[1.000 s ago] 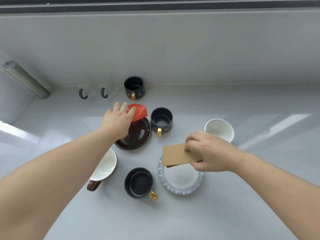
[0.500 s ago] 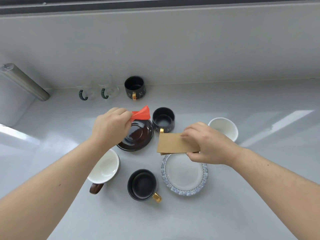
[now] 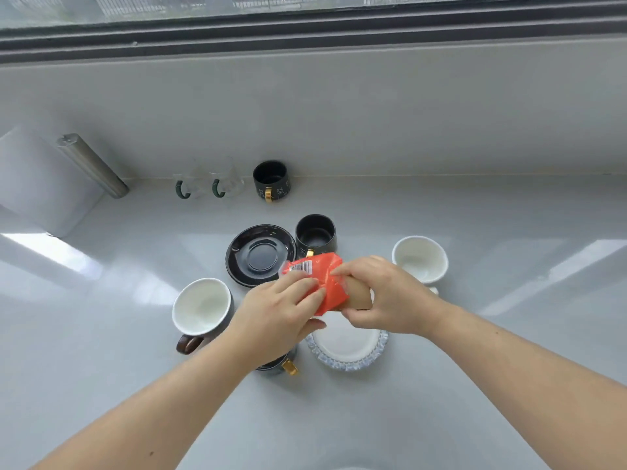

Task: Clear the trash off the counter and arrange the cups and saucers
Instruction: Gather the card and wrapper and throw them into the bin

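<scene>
Both hands meet above the middle of the counter. My left hand [image 3: 281, 310] presses a red plastic wrapper [image 3: 325, 283] with a barcode against a brown paper piece [image 3: 359, 295], which my right hand [image 3: 383, 293] pinches together with the wrapper's edge. A black saucer [image 3: 259, 254] lies bare behind them, with a black cup [image 3: 315, 232] to its right. A white saucer with a patterned rim [image 3: 349, 347] lies under my right hand. A white-lined mug with a brown handle [image 3: 202, 308] stands at the left, a white cup [image 3: 420, 257] at the right. A black cup with a gold handle [image 3: 281, 364] is mostly hidden under my left wrist.
Two clear glass cups with green handles [image 3: 207, 186] and another black cup [image 3: 271, 181] stand along the back wall. A steel cylinder [image 3: 91, 164] leans at the back left. A window frame [image 3: 305, 32] runs across the top.
My left hand lifted the red wrapper off the black saucer and carried it right to meet the brown paper in my right hand. The view tilted upward.
</scene>
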